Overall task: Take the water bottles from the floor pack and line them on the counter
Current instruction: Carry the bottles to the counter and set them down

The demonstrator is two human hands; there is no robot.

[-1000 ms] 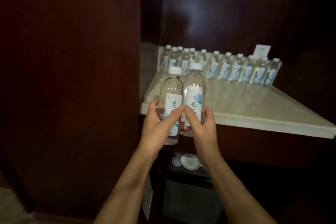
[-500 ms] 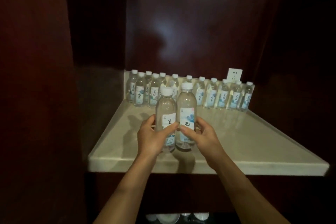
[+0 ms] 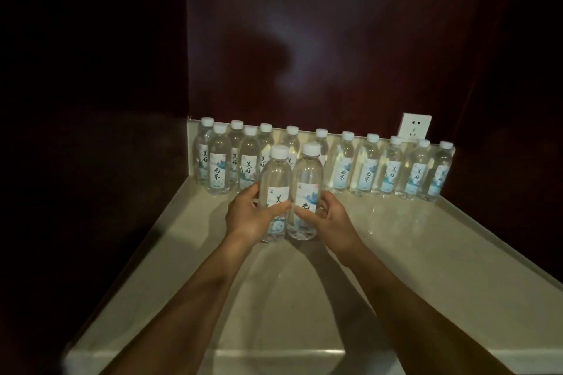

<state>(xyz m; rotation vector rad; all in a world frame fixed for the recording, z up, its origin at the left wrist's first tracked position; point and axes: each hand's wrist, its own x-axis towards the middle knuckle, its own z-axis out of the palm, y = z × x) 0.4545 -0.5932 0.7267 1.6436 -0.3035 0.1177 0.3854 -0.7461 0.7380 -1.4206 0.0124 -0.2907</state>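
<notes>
Two water bottles (image 3: 292, 189) are standing upright side by side over the pale counter (image 3: 426, 253), long axes vertical, white caps pointing up, touching each other. The left hand (image 3: 253, 218) is curling round the left one, and the right hand (image 3: 330, 218) is curling round the right one. Behind them, a row of bottles (image 3: 380, 170) is lining the back edge below a wall socket (image 3: 416, 129).

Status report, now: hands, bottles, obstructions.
Left hand grips left bottle, right hand grips right bottle. Both upright over counter. Back row stands ahead; nothing between.
</notes>
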